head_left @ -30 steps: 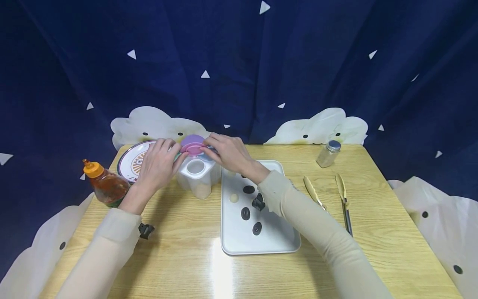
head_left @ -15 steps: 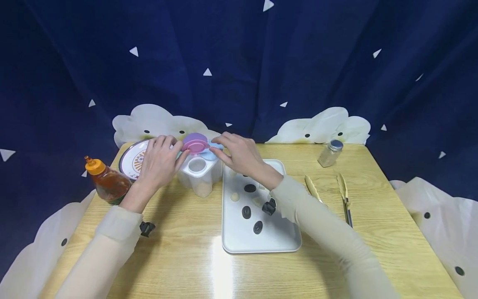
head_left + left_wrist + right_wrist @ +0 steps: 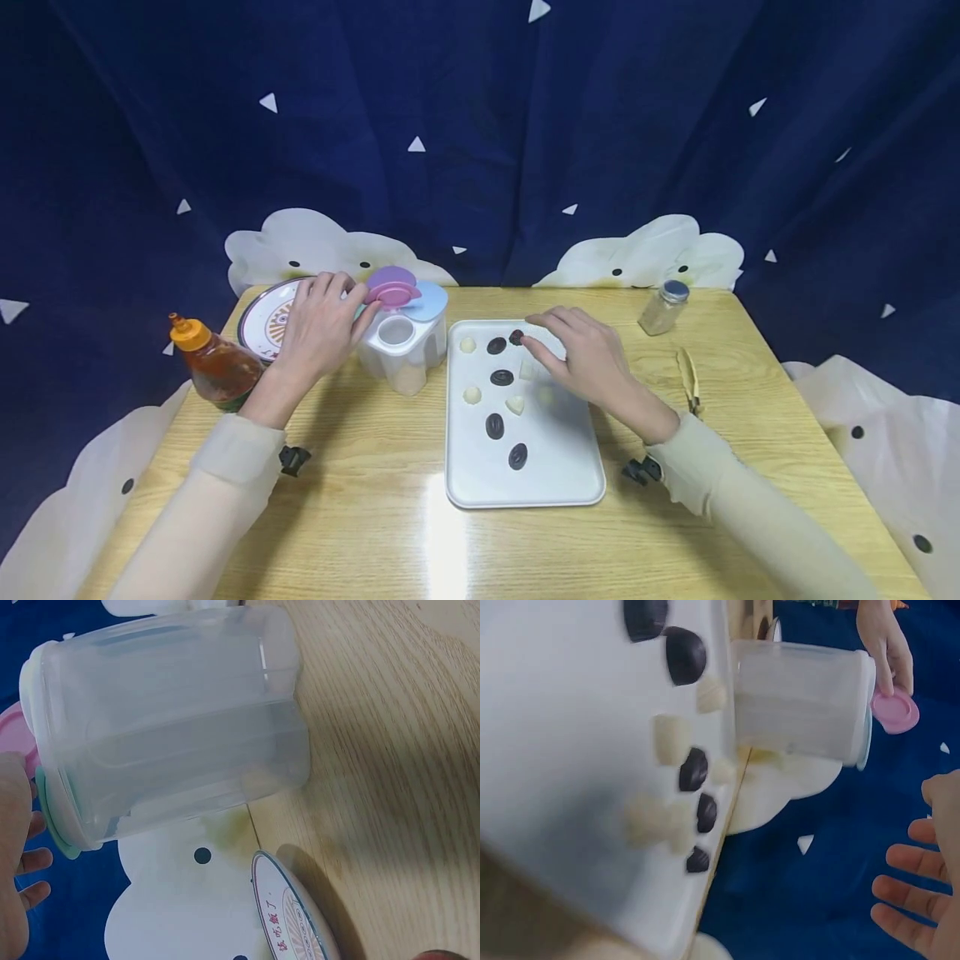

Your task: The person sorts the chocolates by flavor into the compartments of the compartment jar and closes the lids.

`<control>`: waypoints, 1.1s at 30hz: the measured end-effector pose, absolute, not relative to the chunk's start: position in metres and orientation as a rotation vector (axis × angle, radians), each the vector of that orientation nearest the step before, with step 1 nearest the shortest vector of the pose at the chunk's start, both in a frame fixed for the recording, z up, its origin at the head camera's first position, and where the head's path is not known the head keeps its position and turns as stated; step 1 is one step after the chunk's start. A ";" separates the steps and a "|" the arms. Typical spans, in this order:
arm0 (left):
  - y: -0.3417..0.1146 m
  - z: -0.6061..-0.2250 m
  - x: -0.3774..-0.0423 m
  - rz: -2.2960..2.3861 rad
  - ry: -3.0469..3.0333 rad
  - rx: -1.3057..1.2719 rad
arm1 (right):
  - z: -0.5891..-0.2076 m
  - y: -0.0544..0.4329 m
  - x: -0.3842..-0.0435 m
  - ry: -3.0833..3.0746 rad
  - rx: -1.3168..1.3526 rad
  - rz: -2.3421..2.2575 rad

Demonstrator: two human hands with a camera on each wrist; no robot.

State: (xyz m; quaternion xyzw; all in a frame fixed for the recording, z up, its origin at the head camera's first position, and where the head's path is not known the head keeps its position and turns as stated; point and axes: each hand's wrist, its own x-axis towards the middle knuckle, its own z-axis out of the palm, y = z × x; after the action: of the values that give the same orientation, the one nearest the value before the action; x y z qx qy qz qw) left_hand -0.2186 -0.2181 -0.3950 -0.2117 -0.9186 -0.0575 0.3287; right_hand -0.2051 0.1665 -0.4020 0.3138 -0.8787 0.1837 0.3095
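Observation:
My left hand (image 3: 321, 325) pinches the edge of a raised pink lid (image 3: 393, 295) on a clear plastic storage container (image 3: 172, 727) with several coloured lids. One round opening (image 3: 395, 331) at the container's front is uncovered. The purple lid (image 3: 392, 274) stands raised behind the pink one; the blue lid (image 3: 427, 302) lies flat. Over the white tray (image 3: 472, 487) hovers my right hand (image 3: 588, 354), fingers spread from the thumb and holding nothing visible. Several dark chocolates (image 3: 494, 426) and white chocolates (image 3: 472, 395) lie scattered on the tray; the hand hides part of it.
Left of the container are a patterned plate (image 3: 258, 321) and a sauce bottle (image 3: 217, 367) with an orange cap. At the back right stands a glass shaker (image 3: 663, 308). Tongs (image 3: 687, 375) lie right of the tray, partly hidden by my right arm.
My right hand has left the lids and moved right, over the tray, uncovering the blue lid and more chocolates. My left hand stays at the pink lid.

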 end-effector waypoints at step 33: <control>-0.217 -0.394 -0.217 -0.161 -2.435 -0.546 | -0.473 0.352 -0.107 -2.854 0.090 0.143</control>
State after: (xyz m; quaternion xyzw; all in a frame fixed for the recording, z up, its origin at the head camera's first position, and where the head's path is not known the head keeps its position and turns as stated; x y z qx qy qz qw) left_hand -0.2171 -0.2175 -0.3937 -0.2072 -0.9242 -0.0610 0.3150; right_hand -0.1066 0.3518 -0.4729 0.0312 -0.9883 0.0494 0.1408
